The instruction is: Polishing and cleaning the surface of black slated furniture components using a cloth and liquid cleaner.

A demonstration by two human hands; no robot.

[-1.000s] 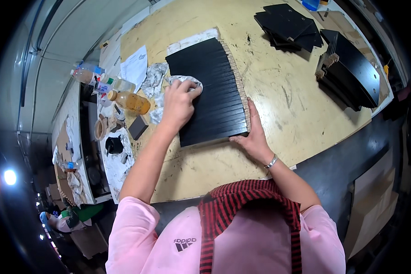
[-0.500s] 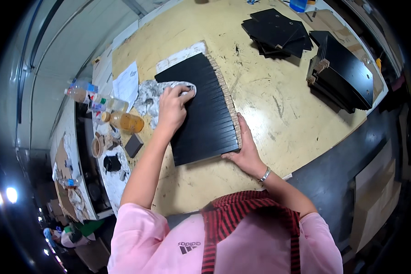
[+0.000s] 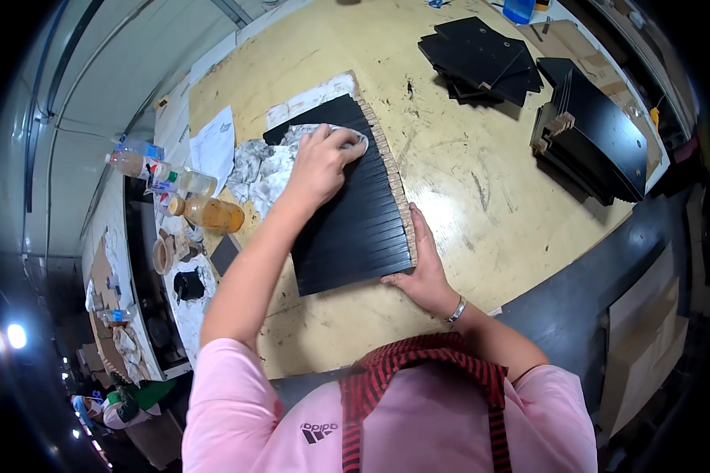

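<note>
A row of overlapping black boards point(image 3: 347, 229) lies on the worktable, their raw brown edges lined up along the right side. My left hand point(image 3: 322, 164) presses a crumpled white cloth point(image 3: 264, 169), smudged grey, onto the upper part of the boards. Its fingers are bent over the cloth, which trails off past the boards' left edge. At the near right corner, my right hand point(image 3: 427, 272) braces the row, fingers along the brown edges and thumb at the front edge. A white block or board point(image 3: 312, 98) shows beyond the far end.
Fanned black panels point(image 3: 481, 55) and a stack of black panels point(image 3: 599, 126) occupy the far right. On the left stand a bottle of amber liquid point(image 3: 209, 214), clear bottles point(image 3: 185, 180), a paper sheet point(image 3: 213, 142) and a dark block point(image 3: 225, 254). Cardboard point(image 3: 643, 347) leans beyond the table's right edge.
My left hand has slid the cloth rightward and slightly away, across the black boards. The right hand stays at the near right corner. The view has shifted slightly.
</note>
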